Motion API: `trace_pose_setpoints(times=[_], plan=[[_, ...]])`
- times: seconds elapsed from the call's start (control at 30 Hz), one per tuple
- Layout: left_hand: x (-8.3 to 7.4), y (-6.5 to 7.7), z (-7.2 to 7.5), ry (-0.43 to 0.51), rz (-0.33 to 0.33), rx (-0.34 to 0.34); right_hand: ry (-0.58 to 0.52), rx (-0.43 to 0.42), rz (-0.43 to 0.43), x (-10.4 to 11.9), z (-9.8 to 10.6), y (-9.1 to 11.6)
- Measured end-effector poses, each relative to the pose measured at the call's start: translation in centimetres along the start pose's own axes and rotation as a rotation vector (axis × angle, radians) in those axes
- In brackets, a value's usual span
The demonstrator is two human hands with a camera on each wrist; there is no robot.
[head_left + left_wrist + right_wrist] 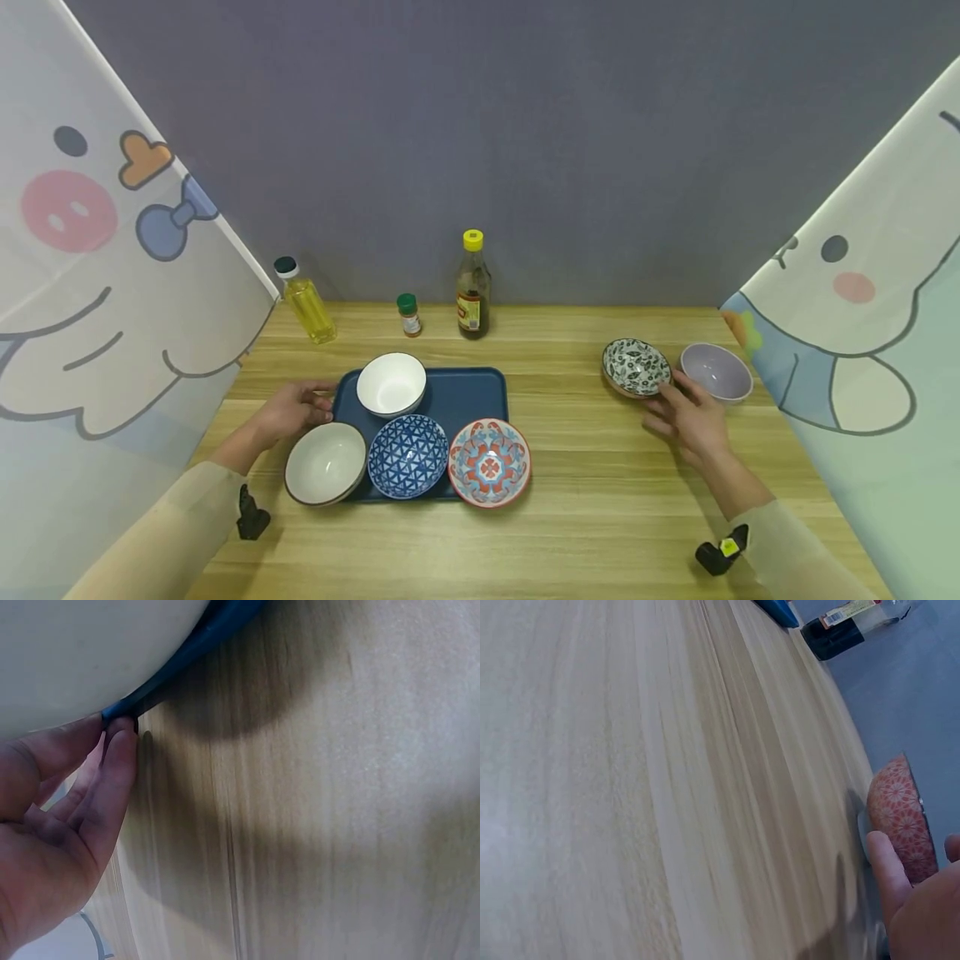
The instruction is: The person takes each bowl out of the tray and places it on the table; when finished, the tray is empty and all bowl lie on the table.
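Observation:
My left hand [291, 412] pinches the left edge of a dark blue tray [468, 396] between thumb and fingers, as the left wrist view shows. On the tray are a white bowl [392, 383], a cream bowl [325, 463] that juts past its left edge, a blue-and-white triangle-patterned bowl [408, 457] and a red-and-blue patterned bowl [490, 463] at the front right corner. Off to the right, my right hand [696, 423] holds a small bowl [636, 367] by its side, leaf-patterned inside. Its red flowered outside [901, 817] shows in the right wrist view.
A lilac bowl [716, 372] stands right behind my right hand. Along the back of the table are an oil bottle [311, 310], a green-capped spice jar [409, 317] and a yellow-capped sauce bottle [473, 292]. A grey wall [480, 125] rises behind; cartoon-printed panels flank the table.

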State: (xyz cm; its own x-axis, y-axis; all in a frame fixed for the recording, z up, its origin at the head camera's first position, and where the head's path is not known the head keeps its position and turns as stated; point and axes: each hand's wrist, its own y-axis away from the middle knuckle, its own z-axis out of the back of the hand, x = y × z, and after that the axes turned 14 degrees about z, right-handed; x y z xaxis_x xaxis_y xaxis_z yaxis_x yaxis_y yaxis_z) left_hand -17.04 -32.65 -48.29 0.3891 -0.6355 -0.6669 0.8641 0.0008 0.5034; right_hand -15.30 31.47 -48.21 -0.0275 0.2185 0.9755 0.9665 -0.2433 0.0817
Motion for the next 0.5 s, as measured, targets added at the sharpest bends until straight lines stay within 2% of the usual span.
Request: trace_pose_setpoints(times=[0.17, 0.3, 0.5], plan=[[-0.1, -0.1, 0.1, 0.010, 0.006, 0.007, 0.040, 0.051, 0.039, 0.8, 0.6, 0.7], [-0.1, -0.2, 0.0, -0.001, 0.003, 0.005, 0.069, 0.095, 0.108, 1.8, 0.9, 1.2], [-0.2, -0.1, 0.0, -0.026, -0.022, -0.003, 0.170, 0.131, 0.209, 4.3, -0.2, 1.7]])
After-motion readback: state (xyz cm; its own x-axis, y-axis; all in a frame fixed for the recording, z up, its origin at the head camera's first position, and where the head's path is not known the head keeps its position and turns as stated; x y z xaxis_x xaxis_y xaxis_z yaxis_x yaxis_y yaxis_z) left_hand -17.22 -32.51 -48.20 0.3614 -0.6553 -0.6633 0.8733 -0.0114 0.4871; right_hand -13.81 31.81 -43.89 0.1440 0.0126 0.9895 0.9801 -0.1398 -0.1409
